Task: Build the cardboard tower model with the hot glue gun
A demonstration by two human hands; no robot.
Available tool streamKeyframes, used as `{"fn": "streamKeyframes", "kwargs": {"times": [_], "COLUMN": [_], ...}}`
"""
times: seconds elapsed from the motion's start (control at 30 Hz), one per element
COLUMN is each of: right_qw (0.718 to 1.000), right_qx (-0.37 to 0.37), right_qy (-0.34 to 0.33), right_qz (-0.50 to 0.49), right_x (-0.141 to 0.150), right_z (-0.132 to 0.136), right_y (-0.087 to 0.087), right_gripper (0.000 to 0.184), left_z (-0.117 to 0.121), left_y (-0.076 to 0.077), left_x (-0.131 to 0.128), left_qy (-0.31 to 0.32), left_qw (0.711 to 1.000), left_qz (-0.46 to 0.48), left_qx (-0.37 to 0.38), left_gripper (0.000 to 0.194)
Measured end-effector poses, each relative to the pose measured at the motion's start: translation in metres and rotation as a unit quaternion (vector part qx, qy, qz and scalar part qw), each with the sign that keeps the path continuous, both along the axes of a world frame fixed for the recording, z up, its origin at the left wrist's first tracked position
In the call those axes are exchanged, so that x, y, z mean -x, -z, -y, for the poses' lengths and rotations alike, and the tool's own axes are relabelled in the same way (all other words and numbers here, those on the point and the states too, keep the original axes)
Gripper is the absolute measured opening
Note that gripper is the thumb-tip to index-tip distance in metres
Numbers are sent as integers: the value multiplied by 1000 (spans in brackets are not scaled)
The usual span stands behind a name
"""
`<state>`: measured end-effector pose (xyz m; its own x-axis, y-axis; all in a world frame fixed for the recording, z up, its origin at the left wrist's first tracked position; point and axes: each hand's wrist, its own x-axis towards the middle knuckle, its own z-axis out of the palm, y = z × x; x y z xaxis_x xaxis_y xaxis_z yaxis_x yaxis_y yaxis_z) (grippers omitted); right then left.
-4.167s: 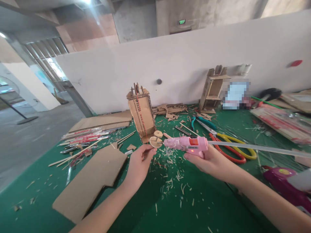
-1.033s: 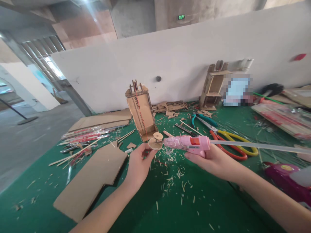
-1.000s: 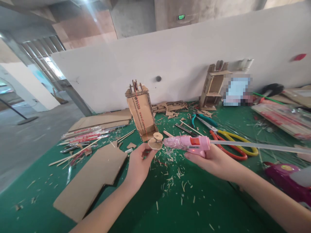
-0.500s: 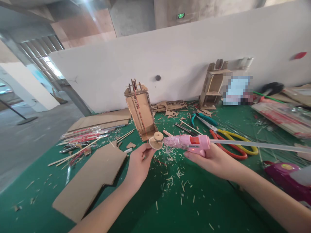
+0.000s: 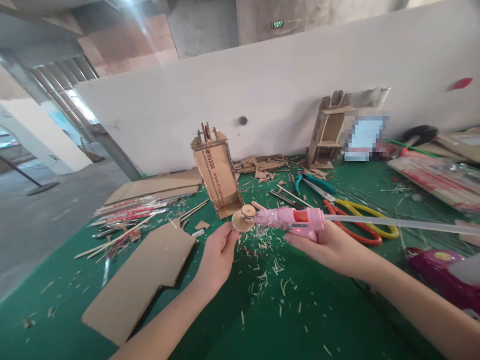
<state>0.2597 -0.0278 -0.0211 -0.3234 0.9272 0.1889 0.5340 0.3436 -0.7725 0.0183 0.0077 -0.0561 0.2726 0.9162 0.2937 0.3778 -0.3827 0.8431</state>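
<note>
My left hand (image 5: 219, 250) pinches a small cardboard spool (image 5: 242, 223), made of a wider disc below and a smaller disc above. A pink hot glue gun (image 5: 292, 221) is gripped in my right hand (image 5: 318, 242), with a long clear glue stick (image 5: 375, 221) sticking out of its back. The gun's nozzle meets the gap between the two discs; whether it touches them I cannot tell. Right behind the spool stands a tall cardboard box (image 5: 217, 172) with sticks on top and a red string hanging down its front towards the spool.
Cut cardboard (image 5: 142, 275) and thin wooden sticks (image 5: 116, 240) lie on the left of the green table (image 5: 210, 330). Pliers (image 5: 318, 185) and scissors with red and yellow handles (image 5: 360, 225) lie to the right. A second cardboard frame (image 5: 328, 135) stands near the wall. Shavings litter the middle.
The spool has turned and tilted slightly in my left hand and moved a little to the right. The glue gun stays almost in the same place.
</note>
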Motion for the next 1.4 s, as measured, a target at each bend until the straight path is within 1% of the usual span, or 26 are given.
{"fn": "streamKeyframes", "kwargs": {"times": [0.2,0.33,0.47,0.63,0.73,0.83,0.9,0.97,1.03,1.13,1.23,1.33,1.4], "right_qw": [1000,1000,1000,1000,997,987,978,964,951,949,940,922,910], "right_qx": [13,18,4,2,3,-7,-19,-40,-56,-65,-72,-87,-102], "right_qy": [12,8,3,11,58,141,201,259,286,266,253,255,258], "right_qz": [-7,-6,-7,-28,-52,-71,-45,41,100,154,219,278,307], "right_x": [0,1,1,1,-2,-9,-15,-21,-25,-25,-22,-22,-25], "right_z": [1,0,0,0,-4,-14,-24,-34,-44,-56,-62,-60,-53], "right_y": [2,2,1,5,5,5,7,13,22,33,39,36,29], "right_gripper": [25,24,23,22,26,28,27,27,27,27,29,32,35], "left_z": [-2,-4,-3,-3,-3,-2,-2,-2,-3,-2,-2,-2,-1], "left_y": [1,0,-1,-1,-3,-5,-4,-1,1,2,0,-1,-1], "left_x": [0,0,0,1,0,-1,-2,-2,-2,-3,-4,-4,-4], "left_qy": [-16,-28,-36,-53,-70,-82,-74,-59,-49,-43,-42,-34,-25], "left_qw": [999,999,999,998,996,993,992,991,991,991,992,993,993], "left_qz": [33,34,35,28,48,72,91,108,116,115,112,105,99], "left_qx": [17,13,12,28,39,47,50,53,53,47,43,49,53], "left_gripper": [31,28,26,26,25,23,22,20,18,16,16,15,15]}}
